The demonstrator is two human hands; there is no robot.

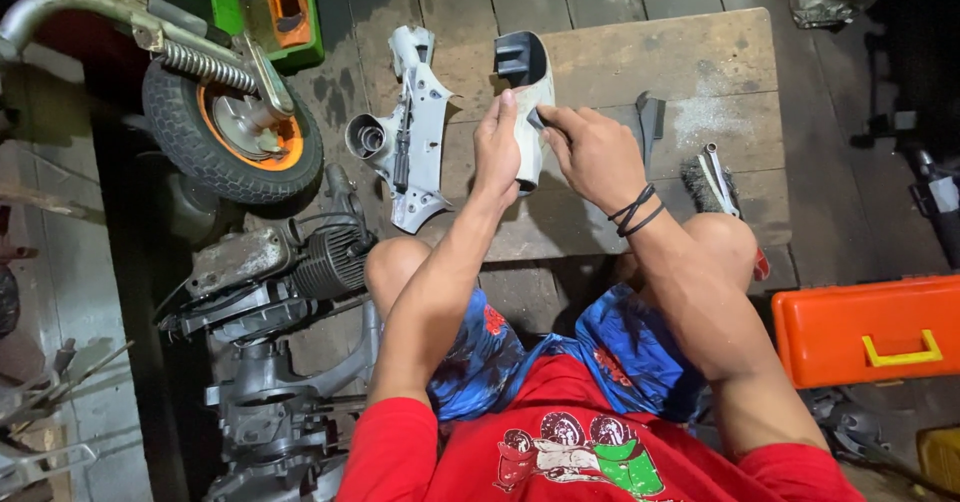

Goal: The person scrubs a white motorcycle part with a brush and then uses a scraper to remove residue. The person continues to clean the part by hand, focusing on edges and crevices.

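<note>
My left hand [497, 150] grips the side of a pale grey plastic housing part [533, 92] with a dark opening at its far end, resting on a low wooden board [680, 62]. My right hand [595, 152], with dark bands on its wrist, presses a small dark piece against the part's right side. What that piece is cannot be told.
A larger grey casing [410, 127] lies left of the part. A small wheel with an orange hub [235, 132] and an engine block [290, 272] sit at the left. A brush and wrench [712, 182] lie at the right. An orange toolbox [870, 330] stands at the lower right.
</note>
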